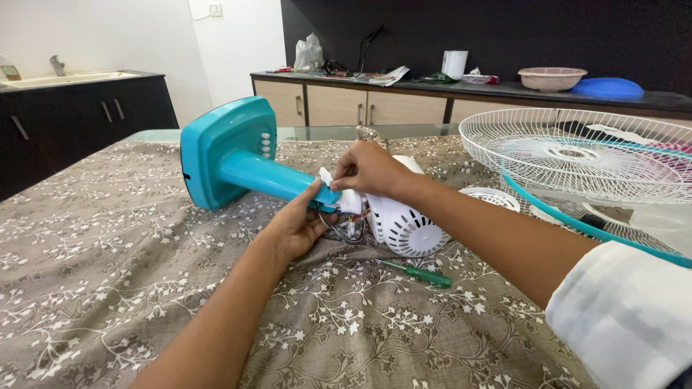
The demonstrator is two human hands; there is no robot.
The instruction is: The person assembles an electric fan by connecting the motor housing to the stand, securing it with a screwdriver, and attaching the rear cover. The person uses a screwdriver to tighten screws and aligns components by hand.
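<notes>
- Lying on its side near the middle of the cloth-covered counter (108, 288), a turquoise fan stand (238, 162) is seen with its square base (216, 148) toward 10 o'clock and its neck (277, 180) running toward 4 o'clock into a white motor housing (404, 223).
- The left hand (295, 227) is cupped under the end of the neck, thumb up against it, fingers partly curled in a light supporting hold.
- The right hand (367, 169) is closed in a pinch on a small white piece (326, 177) at the joint of neck and housing; loose wires (346, 229) are exposed just below.
- The stand is judged rigid, smooth plastic, base-heavy and inclined to roll on the soft cloth; the neck is judged the surest place for a grip.
- The vented housing is judged light but brittle at its slots, and the thin wires easily tugged loose, so both are best left unsqueezed.
- A green-handled screwdriver (418, 272) lies at 5 o'clock of the housing, close by but apart from it.
- A white wire fan guard (577, 155) with a turquoise rim is set at 3 o'clock, near the right forearm, so room there is tight.
- Open cloth is left toward 7 and 8 o'clock; the counter's far edge is seen at 12 o'clock, just behind the base.
</notes>
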